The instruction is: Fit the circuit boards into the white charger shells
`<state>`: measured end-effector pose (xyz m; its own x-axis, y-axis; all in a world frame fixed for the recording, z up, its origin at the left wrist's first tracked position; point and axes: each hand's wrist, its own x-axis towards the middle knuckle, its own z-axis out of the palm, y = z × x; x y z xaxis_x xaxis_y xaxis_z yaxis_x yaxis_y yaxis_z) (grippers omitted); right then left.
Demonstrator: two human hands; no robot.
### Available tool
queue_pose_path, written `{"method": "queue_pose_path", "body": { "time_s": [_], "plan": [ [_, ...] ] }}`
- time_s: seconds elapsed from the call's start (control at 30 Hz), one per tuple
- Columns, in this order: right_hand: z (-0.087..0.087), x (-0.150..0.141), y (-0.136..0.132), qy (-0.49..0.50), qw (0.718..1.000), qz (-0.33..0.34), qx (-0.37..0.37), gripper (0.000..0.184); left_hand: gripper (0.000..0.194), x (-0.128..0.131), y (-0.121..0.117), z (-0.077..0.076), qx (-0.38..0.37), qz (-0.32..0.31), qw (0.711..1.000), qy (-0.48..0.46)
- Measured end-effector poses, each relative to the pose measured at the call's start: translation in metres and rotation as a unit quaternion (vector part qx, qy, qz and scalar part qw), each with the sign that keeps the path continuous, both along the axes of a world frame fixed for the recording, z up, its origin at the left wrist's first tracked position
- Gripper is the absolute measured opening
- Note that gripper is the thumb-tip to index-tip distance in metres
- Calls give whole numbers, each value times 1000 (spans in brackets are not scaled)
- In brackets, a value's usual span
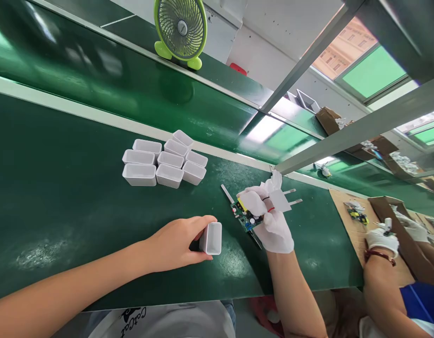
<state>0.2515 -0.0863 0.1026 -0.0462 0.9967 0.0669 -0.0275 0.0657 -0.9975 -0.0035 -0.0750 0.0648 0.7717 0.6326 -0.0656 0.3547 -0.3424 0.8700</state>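
My bare left hand (174,241) grips a small white plastic case (214,238), fingers along its sides, with its hollow opening towards me. To its right, my right hand (275,232) in a white glove is closed on a green circuit board (247,219) with yellow, blue and white components. A white plug plate (280,201) with two metal prongs is also at this hand, beside thin red and black wires. A thin white stick (227,193) shows left of the board, and a dark rod end (255,239) below it; whether they are one piece is hidden.
Several open white cases (139,174) stand grouped on the green bench (79,188). A pale rail (79,110) runs behind them. Beyond stands a green fan (181,28). At right, a co-worker's gloved hand (382,238) is near cardboard (346,211) and a carton (389,211).
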Motion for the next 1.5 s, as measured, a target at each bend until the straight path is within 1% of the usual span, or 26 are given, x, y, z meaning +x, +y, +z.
{"method": "queue_pose_path", "body": {
  "time_s": [0.03,0.1,0.13,0.2,0.27,0.33,0.43,0.5,0.67,0.8,0.97,1.1,1.2,1.27,1.37,1.43,1.5],
  "plan": [
    [1,-1,-2,-1,1000,9,5,63,56,0,-1,0,35,24,999,-17],
    [2,-4,-8,-2,999,42,17,65,53,0,-2,0,89,76,991,-65],
    [3,-7,-12,0,998,63,24,66,53,-1,-3,1,100,93,986,-95],
    [4,-13,-19,6,994,97,44,63,54,-1,-3,3,93,102,980,-144],
    [5,-20,-24,13,991,111,67,60,56,-2,-3,7,83,97,976,-175],
    [5,-24,-26,15,990,113,79,57,56,-2,-3,12,92,94,972,-194],
    [5,-26,-27,14,989,124,83,60,58,-2,-2,19,112,82,966,-219],
    [5,-25,-27,11,989,123,87,61,60,-3,-2,21,113,72,967,-215],
    [4,-22,-33,3,989,109,97,64,62,-5,-2,15,96,67,970,-212],
    [6,-22,-37,-27,990,99,96,69,63,-5,-2,9,116,67,967,-217],
    [8,-22,-40,-24,992,85,88,77,67,-5,-1,8,121,61,964,-229],
    [9,-19,-37,-48,987,114,99,84,72,-4,2,8,141,50,957,-250],
    [10,-19,-35,-42,988,126,85,77,74,-4,4,11,148,39,956,-250],
    [10,-22,-35,-34,989,115,84,71,74,-3,4,13,140,36,956,-253],
    [10,-28,-35,-10,991,73,116,67,73,-2,1,14,99,44,956,-273],
    [7,-29,-37,17,991,36,131,67,71,-1,-2,14,59,69,953,-290],
    [5,-29,-38,29,992,6,120,70,67,-1,-5,12,12,107,947,-302]
  ]
}}
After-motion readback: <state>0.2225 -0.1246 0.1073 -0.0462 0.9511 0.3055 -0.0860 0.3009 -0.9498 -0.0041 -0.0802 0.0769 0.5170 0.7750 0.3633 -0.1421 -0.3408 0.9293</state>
